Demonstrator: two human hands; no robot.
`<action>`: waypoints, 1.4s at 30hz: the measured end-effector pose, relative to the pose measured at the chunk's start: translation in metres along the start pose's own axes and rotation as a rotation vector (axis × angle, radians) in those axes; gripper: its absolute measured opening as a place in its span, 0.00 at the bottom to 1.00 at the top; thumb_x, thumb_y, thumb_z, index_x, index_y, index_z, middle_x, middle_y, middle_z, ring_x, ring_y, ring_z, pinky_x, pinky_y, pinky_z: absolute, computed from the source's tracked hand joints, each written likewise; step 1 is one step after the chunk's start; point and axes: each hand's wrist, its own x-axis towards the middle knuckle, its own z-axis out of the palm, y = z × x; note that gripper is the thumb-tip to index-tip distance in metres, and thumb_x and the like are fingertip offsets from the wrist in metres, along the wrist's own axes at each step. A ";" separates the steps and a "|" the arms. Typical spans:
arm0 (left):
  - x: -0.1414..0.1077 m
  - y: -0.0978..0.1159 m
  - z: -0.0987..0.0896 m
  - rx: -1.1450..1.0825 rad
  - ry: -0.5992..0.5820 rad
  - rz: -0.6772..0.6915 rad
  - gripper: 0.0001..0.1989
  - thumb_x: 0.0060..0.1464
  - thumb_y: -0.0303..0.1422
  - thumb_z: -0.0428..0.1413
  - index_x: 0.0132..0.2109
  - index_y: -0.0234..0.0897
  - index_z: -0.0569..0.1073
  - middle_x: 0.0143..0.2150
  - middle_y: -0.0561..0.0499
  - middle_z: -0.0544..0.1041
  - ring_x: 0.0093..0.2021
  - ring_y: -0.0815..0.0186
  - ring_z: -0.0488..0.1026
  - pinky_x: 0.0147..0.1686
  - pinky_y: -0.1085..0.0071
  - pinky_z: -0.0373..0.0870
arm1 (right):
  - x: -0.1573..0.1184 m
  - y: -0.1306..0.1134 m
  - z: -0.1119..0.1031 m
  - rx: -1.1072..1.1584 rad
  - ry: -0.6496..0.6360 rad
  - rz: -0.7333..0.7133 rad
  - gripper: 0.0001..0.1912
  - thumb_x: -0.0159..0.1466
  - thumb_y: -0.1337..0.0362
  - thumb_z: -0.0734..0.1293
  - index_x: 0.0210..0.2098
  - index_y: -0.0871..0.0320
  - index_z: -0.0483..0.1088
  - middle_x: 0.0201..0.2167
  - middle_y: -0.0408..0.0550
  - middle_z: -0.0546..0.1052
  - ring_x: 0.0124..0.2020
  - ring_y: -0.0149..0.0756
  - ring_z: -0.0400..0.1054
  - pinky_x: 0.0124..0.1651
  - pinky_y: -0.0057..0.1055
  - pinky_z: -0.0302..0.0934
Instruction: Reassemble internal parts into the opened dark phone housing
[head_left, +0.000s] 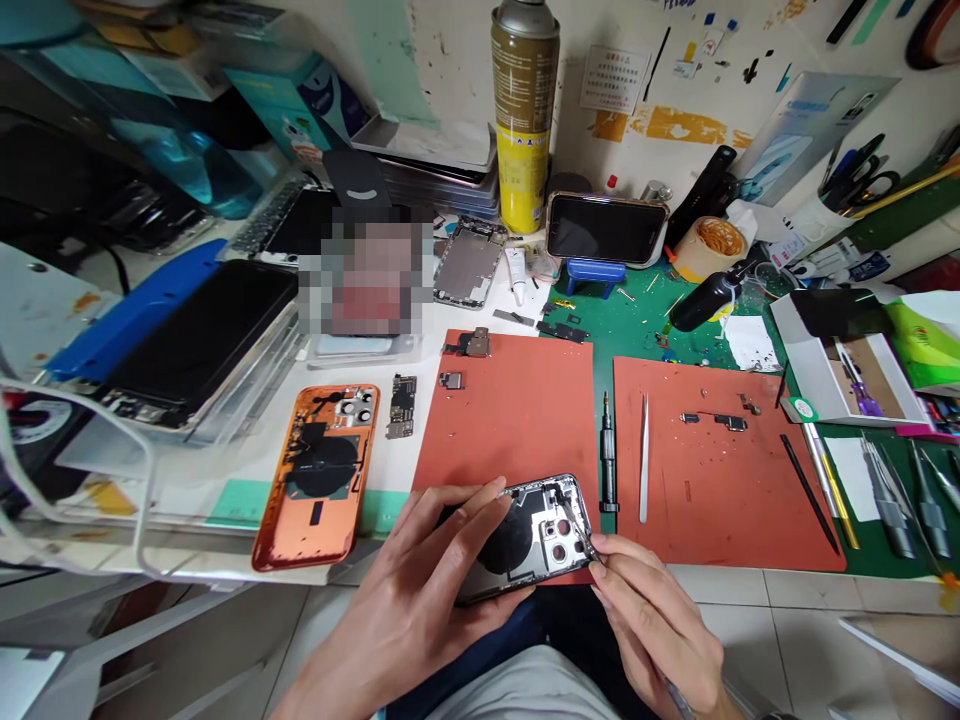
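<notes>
**Phone housing (544, 535) held over a repair mat (510, 430)**

The left hand (416, 585) grasps the opened housing, camera holes facing up, at the mat's lower edge. The right hand (649, 620) pinches a slim metal tool (579, 535), its tip at the housing's corner. A screwdriver (607, 470) lies just beside the mat, next to tweezers (643, 460). An orange phone housing (315, 480) lies on the table (397, 480) to the left.

**Tools beside the phone (540, 535)**

Beyond the phone, the orange mat (510, 430) leaves the right hand (652, 625) room up to the small metal brackets (471, 345); just right of the phone, a screwdriver (607, 465) and tweezers (643, 460) stand in the way.
</notes>
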 end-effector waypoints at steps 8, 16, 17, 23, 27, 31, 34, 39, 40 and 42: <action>-0.004 -0.001 0.000 0.005 0.002 0.004 0.37 0.67 0.34 0.66 0.75 0.35 0.61 0.63 0.39 0.80 0.57 0.53 0.74 0.56 0.55 0.76 | 0.002 -0.003 0.003 0.047 0.070 0.116 0.28 0.66 0.87 0.67 0.62 0.64 0.77 0.48 0.56 0.81 0.56 0.49 0.80 0.50 0.42 0.83; -0.008 -0.003 0.005 0.051 0.031 0.032 0.32 0.67 0.37 0.66 0.71 0.33 0.67 0.66 0.37 0.79 0.58 0.51 0.77 0.58 0.52 0.76 | -0.008 -0.003 0.004 -0.039 0.035 0.115 0.23 0.68 0.85 0.66 0.57 0.64 0.80 0.48 0.56 0.82 0.55 0.49 0.82 0.52 0.39 0.83; -0.009 -0.004 0.006 0.054 0.027 0.031 0.32 0.67 0.38 0.66 0.71 0.33 0.67 0.66 0.37 0.79 0.58 0.51 0.77 0.59 0.53 0.76 | -0.008 -0.004 0.004 -0.059 0.033 0.126 0.23 0.68 0.85 0.66 0.57 0.63 0.80 0.48 0.56 0.82 0.55 0.48 0.82 0.52 0.39 0.83; -0.008 -0.003 0.007 0.080 0.018 0.024 0.30 0.68 0.37 0.64 0.71 0.31 0.67 0.67 0.36 0.79 0.60 0.49 0.77 0.60 0.52 0.75 | -0.007 -0.011 0.008 -0.119 0.073 0.160 0.20 0.70 0.82 0.66 0.54 0.60 0.81 0.46 0.54 0.84 0.51 0.46 0.84 0.50 0.35 0.83; -0.005 -0.003 0.005 0.098 0.044 0.047 0.27 0.69 0.37 0.64 0.68 0.30 0.70 0.65 0.35 0.80 0.57 0.50 0.78 0.58 0.53 0.76 | -0.006 -0.009 0.009 -0.121 0.081 0.157 0.22 0.69 0.83 0.66 0.57 0.60 0.80 0.45 0.54 0.83 0.52 0.46 0.84 0.50 0.37 0.83; -0.005 -0.002 0.005 0.105 0.044 0.049 0.26 0.69 0.37 0.63 0.68 0.28 0.70 0.65 0.35 0.80 0.59 0.48 0.77 0.59 0.52 0.75 | -0.003 -0.004 0.007 -0.074 0.048 0.078 0.25 0.68 0.85 0.65 0.59 0.62 0.79 0.46 0.55 0.83 0.53 0.45 0.83 0.52 0.37 0.83; -0.005 -0.003 0.005 0.104 0.037 0.061 0.26 0.70 0.37 0.63 0.67 0.26 0.70 0.65 0.34 0.80 0.60 0.47 0.76 0.58 0.52 0.75 | -0.002 -0.003 0.006 -0.063 0.053 0.084 0.25 0.68 0.85 0.66 0.59 0.63 0.79 0.47 0.55 0.83 0.53 0.47 0.83 0.52 0.39 0.83; -0.004 -0.003 0.004 0.090 0.020 0.041 0.27 0.69 0.36 0.63 0.68 0.28 0.69 0.65 0.35 0.80 0.57 0.49 0.77 0.58 0.52 0.75 | 0.000 -0.012 0.010 -0.048 0.125 0.193 0.21 0.68 0.82 0.67 0.54 0.59 0.82 0.43 0.53 0.83 0.50 0.49 0.84 0.46 0.40 0.84; -0.004 -0.002 0.004 0.086 0.018 0.035 0.27 0.69 0.36 0.63 0.68 0.29 0.69 0.65 0.35 0.80 0.57 0.50 0.77 0.58 0.53 0.75 | 0.001 -0.014 0.010 -0.049 0.139 0.220 0.19 0.69 0.81 0.68 0.53 0.58 0.82 0.43 0.53 0.83 0.49 0.50 0.84 0.45 0.41 0.83; -0.004 -0.002 0.004 0.081 0.025 0.029 0.27 0.69 0.36 0.63 0.69 0.31 0.68 0.65 0.36 0.80 0.58 0.50 0.77 0.59 0.53 0.75 | 0.001 -0.019 0.007 -0.056 0.172 0.247 0.17 0.69 0.79 0.68 0.50 0.57 0.83 0.41 0.52 0.83 0.47 0.51 0.84 0.42 0.42 0.83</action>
